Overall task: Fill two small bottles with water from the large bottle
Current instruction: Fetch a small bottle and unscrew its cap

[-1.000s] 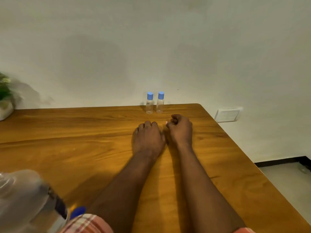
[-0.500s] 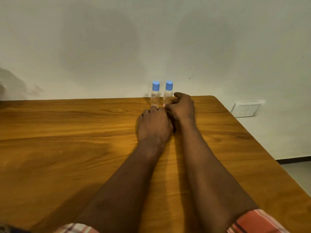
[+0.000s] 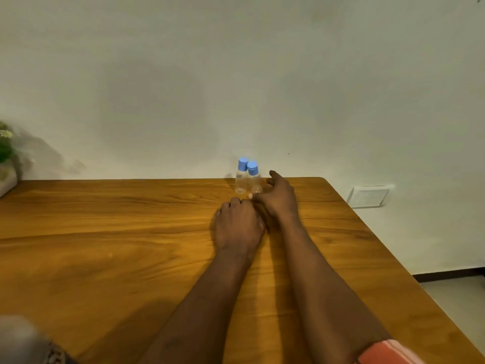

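Two small clear bottles with blue caps stand at the table's far edge by the wall. The left small bottle (image 3: 241, 179) is upright. The right small bottle (image 3: 254, 181) leans against it. My right hand (image 3: 279, 199) is at the right bottle, thumb in front of its base and fingers on its right side, index finger raised. My left hand (image 3: 238, 227) rests on the wood just in front, fingers loosely curled, holding nothing. A blurred pale shape (image 3: 15, 337) in the bottom left corner looks like the large bottle.
The wooden table (image 3: 118, 245) ends at the wall behind the bottles, and its right edge runs diagonally to the lower right. A potted plant (image 3: 5, 164) stands at the far left. A white wall plate (image 3: 367, 197) is beyond the table's right corner.
My right hand has reached the small bottles and closed round the right one. That bottle now leans against the left one. My left hand stays just behind.
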Tool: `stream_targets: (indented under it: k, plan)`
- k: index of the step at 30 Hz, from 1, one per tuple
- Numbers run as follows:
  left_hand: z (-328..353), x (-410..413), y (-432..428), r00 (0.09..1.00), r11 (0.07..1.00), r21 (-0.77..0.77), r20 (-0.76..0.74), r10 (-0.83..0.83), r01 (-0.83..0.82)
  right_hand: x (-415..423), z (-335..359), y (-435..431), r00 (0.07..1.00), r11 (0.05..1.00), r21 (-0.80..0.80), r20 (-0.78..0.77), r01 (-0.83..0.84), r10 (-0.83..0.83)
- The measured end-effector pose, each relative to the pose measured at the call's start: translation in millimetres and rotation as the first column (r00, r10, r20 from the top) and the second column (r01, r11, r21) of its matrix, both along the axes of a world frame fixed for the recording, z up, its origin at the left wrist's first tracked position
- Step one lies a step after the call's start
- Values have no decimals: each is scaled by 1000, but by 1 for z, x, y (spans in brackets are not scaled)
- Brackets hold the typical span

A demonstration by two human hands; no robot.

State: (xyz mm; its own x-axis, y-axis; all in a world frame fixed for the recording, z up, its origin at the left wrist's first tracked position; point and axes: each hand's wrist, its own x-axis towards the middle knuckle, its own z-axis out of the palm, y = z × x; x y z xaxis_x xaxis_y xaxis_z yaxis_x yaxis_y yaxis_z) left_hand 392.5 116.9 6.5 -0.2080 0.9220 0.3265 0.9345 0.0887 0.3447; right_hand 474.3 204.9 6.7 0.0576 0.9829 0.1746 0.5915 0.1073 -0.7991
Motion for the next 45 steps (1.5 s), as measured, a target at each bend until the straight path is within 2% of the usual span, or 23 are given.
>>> stream_targets:
  k: [6,15,27,37,45]
  plan:
    - [-1,-1,5,1000,1000,21,14,21,-21,-3,-6,7,995,997,77,99,-7,-1]
    - [-1,-2,-4,1000,999,32,16,12,-12,2,-12,-18,997,994,107,71,30,-37]
    - [5,-7,-96,996,999,8,81,-38,37,13,-13,-142,998,992,122,57,-1,-6]
    - [4,-20,-199,978,989,58,150,-144,137,13,-10,-251,998,994,97,41,-53,49]
    - [-3,-44,-269,927,971,82,291,-237,222,6,-8,-330,989,986,92,57,-142,137]
